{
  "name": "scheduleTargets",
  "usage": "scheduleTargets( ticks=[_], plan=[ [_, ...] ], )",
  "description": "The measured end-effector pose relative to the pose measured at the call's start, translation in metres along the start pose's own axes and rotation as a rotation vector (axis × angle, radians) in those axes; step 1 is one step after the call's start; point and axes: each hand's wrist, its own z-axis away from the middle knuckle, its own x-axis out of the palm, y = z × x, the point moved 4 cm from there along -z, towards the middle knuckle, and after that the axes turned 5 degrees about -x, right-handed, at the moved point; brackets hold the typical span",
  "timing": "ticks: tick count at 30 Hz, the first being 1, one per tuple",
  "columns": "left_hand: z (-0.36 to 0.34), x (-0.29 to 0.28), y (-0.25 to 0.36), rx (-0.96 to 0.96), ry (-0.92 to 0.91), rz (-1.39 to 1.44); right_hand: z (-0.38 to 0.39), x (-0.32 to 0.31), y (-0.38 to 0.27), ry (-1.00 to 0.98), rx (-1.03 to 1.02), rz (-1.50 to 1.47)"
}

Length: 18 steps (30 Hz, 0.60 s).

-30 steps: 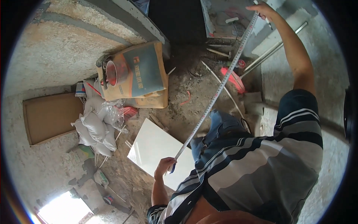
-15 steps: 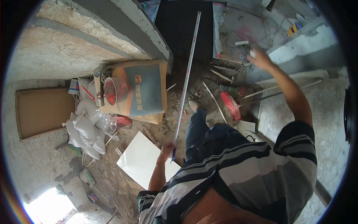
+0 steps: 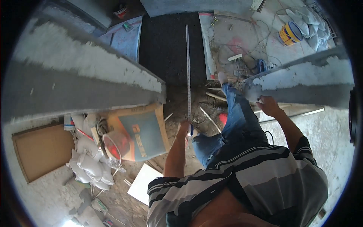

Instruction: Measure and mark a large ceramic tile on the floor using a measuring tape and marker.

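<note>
Tape measure (image 3: 191,130) sits in the left grip (image 3: 183,129), fingers wrapped round it, its pale blade (image 3: 188,72) running straight ahead of that grip over dark ground (image 3: 162,49). Well to its right, the right grip (image 3: 270,106) has bent fingers; I cannot tell whether they hold anything. A brown-and-grey sack (image 3: 145,132) lies left of the left grip, a white panel (image 3: 143,185) behind it.
</note>
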Motion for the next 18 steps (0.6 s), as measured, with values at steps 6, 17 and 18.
scheduleTargets(
  ticks=[6, 17, 18],
  plan=[
    [-0.08, 0.079, 0.077, 0.073, 0.017, 0.077, -0.213, 0.079, 0.021, -0.147, -0.09, -0.415],
    [-0.147, 0.209, 0.148, -0.006, -0.147, 0.177, -0.41, 0.217, 0.113, -0.318, 0.399, -0.899],
    [-0.155, 0.219, 0.144, 0.002, -0.176, 0.18, -0.411, 0.237, 0.132, -0.293, 0.408, -0.919]
  ],
)
